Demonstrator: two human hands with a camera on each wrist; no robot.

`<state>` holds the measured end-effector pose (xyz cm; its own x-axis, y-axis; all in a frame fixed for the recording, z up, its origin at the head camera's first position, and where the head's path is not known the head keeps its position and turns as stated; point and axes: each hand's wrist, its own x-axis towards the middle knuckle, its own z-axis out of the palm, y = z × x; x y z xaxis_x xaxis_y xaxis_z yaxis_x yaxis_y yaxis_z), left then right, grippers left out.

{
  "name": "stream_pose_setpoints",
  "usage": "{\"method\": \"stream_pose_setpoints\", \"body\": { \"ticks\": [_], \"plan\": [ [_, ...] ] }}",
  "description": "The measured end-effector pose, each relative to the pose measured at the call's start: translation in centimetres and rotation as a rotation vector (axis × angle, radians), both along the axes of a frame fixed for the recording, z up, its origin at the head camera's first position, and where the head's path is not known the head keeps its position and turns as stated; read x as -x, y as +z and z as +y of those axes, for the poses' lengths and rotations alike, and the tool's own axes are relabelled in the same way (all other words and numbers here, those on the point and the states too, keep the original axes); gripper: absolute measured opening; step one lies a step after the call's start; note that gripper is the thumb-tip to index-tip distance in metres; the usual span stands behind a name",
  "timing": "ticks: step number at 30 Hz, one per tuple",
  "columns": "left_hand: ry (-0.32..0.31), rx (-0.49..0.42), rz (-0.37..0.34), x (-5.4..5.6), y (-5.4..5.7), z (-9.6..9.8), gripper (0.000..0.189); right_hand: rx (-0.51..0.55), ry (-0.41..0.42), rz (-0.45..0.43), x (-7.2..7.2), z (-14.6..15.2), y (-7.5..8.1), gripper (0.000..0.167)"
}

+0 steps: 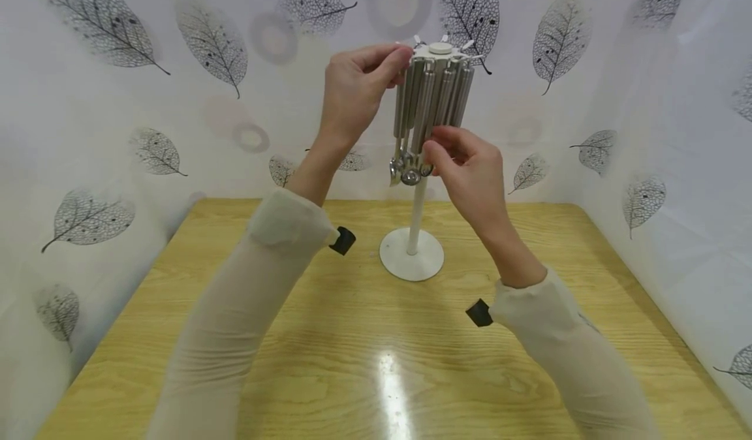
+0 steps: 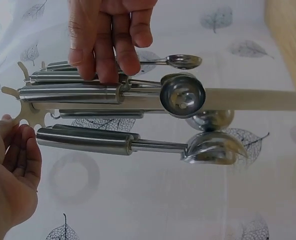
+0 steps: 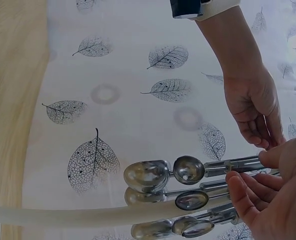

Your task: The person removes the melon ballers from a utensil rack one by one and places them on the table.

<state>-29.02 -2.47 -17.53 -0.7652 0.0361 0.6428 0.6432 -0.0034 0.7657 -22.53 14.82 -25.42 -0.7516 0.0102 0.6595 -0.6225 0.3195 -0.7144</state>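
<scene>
A white rotating utensil rack (image 1: 440, 49) has a hooked top, from which several steel-handled spoons and scoops hang. My left hand (image 1: 354, 91) pinches a hook at the left of its top between thumb and fingertips. Lower down on the right, my right hand (image 1: 477, 169) has its fingers against the hanging handles, fairly straight in the left wrist view. A round measuring scoop (image 2: 183, 95) hangs facing the left wrist camera. Apart from it, a larger ladle-like scoop (image 2: 215, 149) hangs near my left hand. Some handles overlap and hide one another.
The rack's pole (image 1: 416, 215) rises from a round white base (image 1: 412, 269) on the wooden table (image 1: 329, 361). White curtains with leaf prints (image 1: 214, 48) stand behind and at both sides. A black wrist camera (image 1: 343, 240) sits on my left cuff.
</scene>
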Motion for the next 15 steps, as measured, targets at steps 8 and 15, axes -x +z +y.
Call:
{"method": "stream_pose_setpoints", "body": {
  "ticks": [8, 15],
  "plan": [
    [-0.005, -0.004, 0.009, -0.1, 0.0, -0.1, 0.019, 0.003, -0.092, 0.007, 0.0, -1.4, 0.9, 0.021],
    [-0.012, -0.001, 0.01, 0.0, -0.1, -0.1, 0.02, -0.068, -0.155, 0.051, 0.2, -2.2, 1.3, 0.026]
  ]
}}
